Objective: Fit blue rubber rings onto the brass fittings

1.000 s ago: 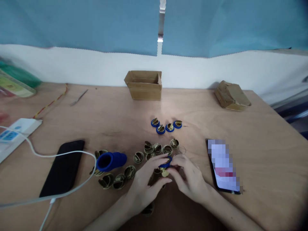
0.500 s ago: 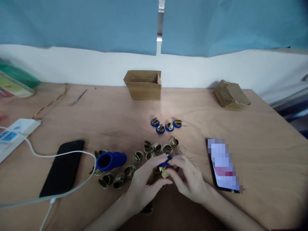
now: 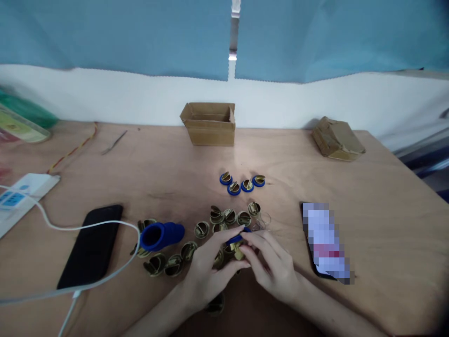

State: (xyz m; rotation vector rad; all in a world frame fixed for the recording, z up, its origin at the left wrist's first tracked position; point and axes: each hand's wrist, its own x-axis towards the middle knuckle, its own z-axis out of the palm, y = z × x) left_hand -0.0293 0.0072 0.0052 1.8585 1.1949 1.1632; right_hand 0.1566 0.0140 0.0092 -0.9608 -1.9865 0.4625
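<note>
Between the fingertips of both hands is a small brass-coloured round metal fitting (image 3: 238, 253) with a blue ring (image 3: 234, 239) around its upper end. My left hand (image 3: 208, 262) grips it from the left, fingers and thumb curved about it. On the other side, my right hand (image 3: 271, 262) pinches the fitting and the ring. Several similar brass-coloured fittings with upright flaps (image 3: 201, 229) lie around and under my hands. Four-sided clutter aside, a small group of fittings in blue rings (image 3: 234, 188) sits farther back. A stack of blue rings (image 3: 163, 235) lies at the left.
An open cardboard box (image 3: 212, 133) stands at the back, with a crumpled box (image 3: 338, 140) farther right. A black phone (image 3: 93, 243) and white cable (image 3: 105, 276) lie left, near a power strip (image 3: 24, 196). Another phone (image 3: 324, 241) lies right. Tweezers (image 3: 115, 142) rest far left.
The fitting and blue ring have tilted and shifted slightly downward in my fingers. My right fingers have moved a little left over the ring. The things on the table have stayed put.
</note>
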